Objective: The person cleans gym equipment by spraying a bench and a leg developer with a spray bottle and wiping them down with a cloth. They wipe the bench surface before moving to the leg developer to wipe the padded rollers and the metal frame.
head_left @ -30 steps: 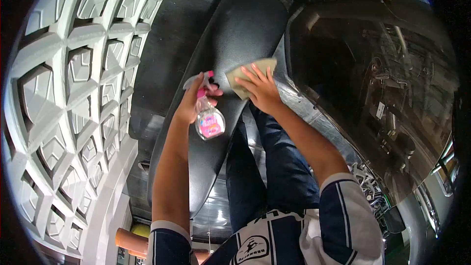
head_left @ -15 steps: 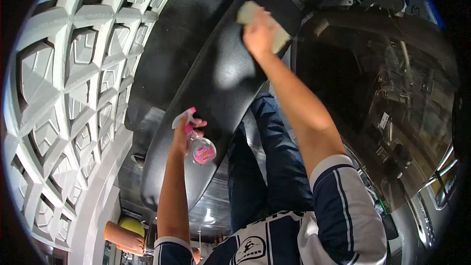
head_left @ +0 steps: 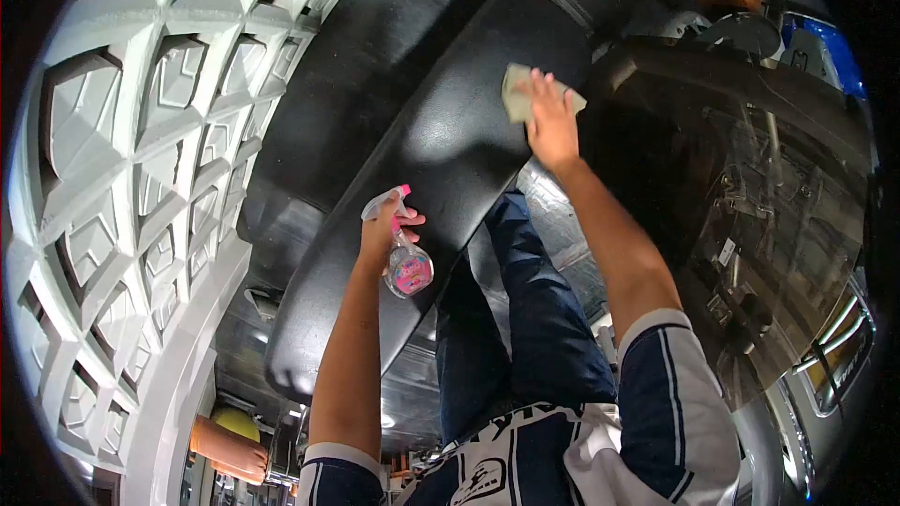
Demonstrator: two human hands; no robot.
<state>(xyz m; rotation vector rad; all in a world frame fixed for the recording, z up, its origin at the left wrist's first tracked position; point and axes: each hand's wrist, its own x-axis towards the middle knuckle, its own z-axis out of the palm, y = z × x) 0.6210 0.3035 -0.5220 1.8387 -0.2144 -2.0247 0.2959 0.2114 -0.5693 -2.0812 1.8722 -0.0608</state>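
The right hand [head_left: 555,131] lies spread over a beige cloth [head_left: 516,98], its fingers extended across the fabric rather than curled round it, on the far part of a long black upholstered bench pad [head_left: 431,141], close to the pad's right-hand edge; for good wiping, this flat-handed contact seems right, since it should spread the pressure, while fingertips alone would likely press in narrow streaks; the cloth reaches about to the rim, so light, even pressure and a little attention to the rounded border would help the fabric stay under the palm instead of slipping over the side; the left hand [head_left: 380,234] is closed narrowly round the neck of a clear spray bottle [head_left: 410,272] with a pink nozzle and a pink label, over the nearer part of the pad and well apart from the cloth; whether the bottle touches the upholstery I cannot tell; it is best held clear of the surface, with the trigger finger relaxed, so that it neither drags nor sprays by accident; long, overlapping strokes along the pad would suit its shape; the tinted transparent panel [head_left: 675,131] stands just beside the right forearm, so the elbow calls for some care on that side.
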